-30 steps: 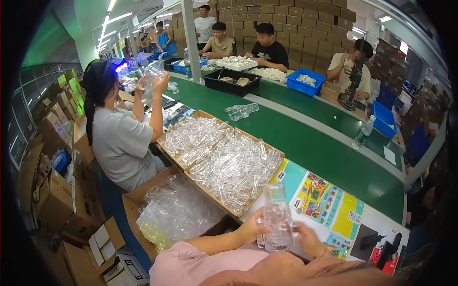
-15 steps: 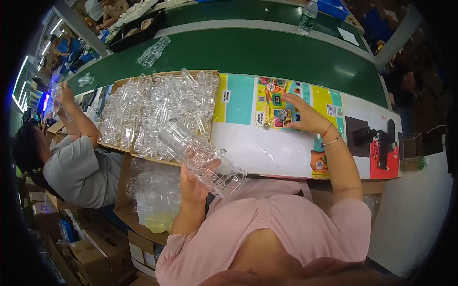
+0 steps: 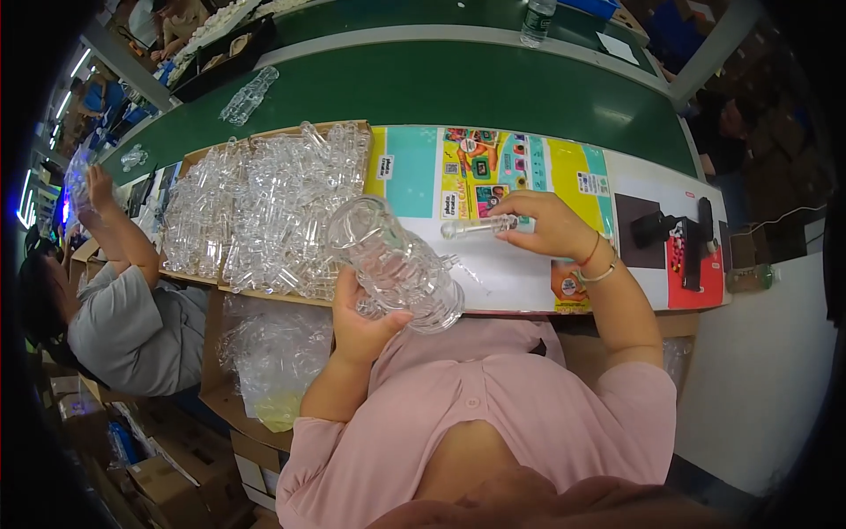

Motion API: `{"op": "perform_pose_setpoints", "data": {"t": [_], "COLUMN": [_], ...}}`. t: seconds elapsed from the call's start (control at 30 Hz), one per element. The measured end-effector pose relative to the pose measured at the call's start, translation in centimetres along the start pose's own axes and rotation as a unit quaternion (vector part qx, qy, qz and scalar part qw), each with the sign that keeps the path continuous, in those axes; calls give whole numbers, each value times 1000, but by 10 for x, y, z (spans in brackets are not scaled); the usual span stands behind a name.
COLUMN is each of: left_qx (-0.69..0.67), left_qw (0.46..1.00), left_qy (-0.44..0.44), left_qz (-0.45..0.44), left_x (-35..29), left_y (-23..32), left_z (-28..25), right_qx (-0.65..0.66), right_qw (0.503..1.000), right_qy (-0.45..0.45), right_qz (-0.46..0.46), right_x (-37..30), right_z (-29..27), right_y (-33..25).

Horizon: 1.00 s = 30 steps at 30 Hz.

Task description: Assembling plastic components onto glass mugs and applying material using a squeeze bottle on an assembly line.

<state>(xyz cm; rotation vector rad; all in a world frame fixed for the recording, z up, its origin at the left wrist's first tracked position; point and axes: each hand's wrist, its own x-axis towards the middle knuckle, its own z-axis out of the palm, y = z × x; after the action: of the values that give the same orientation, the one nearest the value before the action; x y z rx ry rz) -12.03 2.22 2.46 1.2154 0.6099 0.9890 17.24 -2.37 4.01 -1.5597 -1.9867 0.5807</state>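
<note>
My left hand (image 3: 359, 324) is closed round the lower side of a large clear, ridged, hollow piece (image 3: 397, 264), tilted with one round end up to the left. It looks like a bottle-shaped body; the material cannot be told. Over the printed board, my right hand (image 3: 557, 231) pinches one end of a small clear tube (image 3: 469, 228), which points left toward the large piece, apart from it. To the left, a shallow cardboard tray (image 3: 368, 159) is heaped with many clear tube-like pieces (image 3: 282, 203).
Under my hands lies a colourful printed board (image 3: 423, 181). A black device (image 3: 650, 229) sits at its right. A clear ridged piece (image 3: 249, 95) and a water bottle (image 3: 538, 22) stand or lie on the green table (image 3: 397, 88). A co-worker (image 3: 132, 326) works at left; a bag-filled box (image 3: 273, 353) is below.
My right hand has picked up the small clear tube from the board and brought it nearer. My left hand has turned the large clear piece, so its round end shows more.
</note>
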Motion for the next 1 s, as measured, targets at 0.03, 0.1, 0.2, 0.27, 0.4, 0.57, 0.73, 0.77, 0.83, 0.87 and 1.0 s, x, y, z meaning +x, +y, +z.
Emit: {"op": "perform_pose_setpoints", "data": {"t": [0.03,0.1,0.2,0.27,0.4,0.57,0.73,0.77,0.83,0.87,1.0], "left_qx": [-19,-36,-33,-29,-28,-11,19,18,60,106,70], "left_qw": [1000,999,997,996,994,993,991,992,988,982,983], "left_qy": [-15,-30,-68,-89,-106,-118,-131,-126,-141,-153,-150], "left_qz": [6,12,14,9,4,16,2,-12,-18,-35,-76], "left_x": [1,4,2,1,-6,-10,-9,-12,-13,-13,-19], "left_y": [7,14,19,20,22,22,23,25,31,23,8], "left_z": [8,18,24,29,34,31,25,25,22,18,17], "right_qx": [20,57,146,157,192,184,197,199,147,113,119], "right_qw": [999,996,989,987,976,982,980,979,989,994,993], "right_qy": [26,52,1,-8,28,-23,-1,-7,-10,-1,3], "right_qz": [-12,-33,-19,-36,-100,-23,-28,-42,-4,-1,-20], "right_x": [-5,-11,-19,-21,-31,-38,-35,-36,-38,-44,-53], "right_z": [0,-6,-13,-12,-2,-2,3,3,7,9,-1], "right_y": [-9,-32,-51,-55,-58,-67,-69,-72,-79,-78,-100]}}
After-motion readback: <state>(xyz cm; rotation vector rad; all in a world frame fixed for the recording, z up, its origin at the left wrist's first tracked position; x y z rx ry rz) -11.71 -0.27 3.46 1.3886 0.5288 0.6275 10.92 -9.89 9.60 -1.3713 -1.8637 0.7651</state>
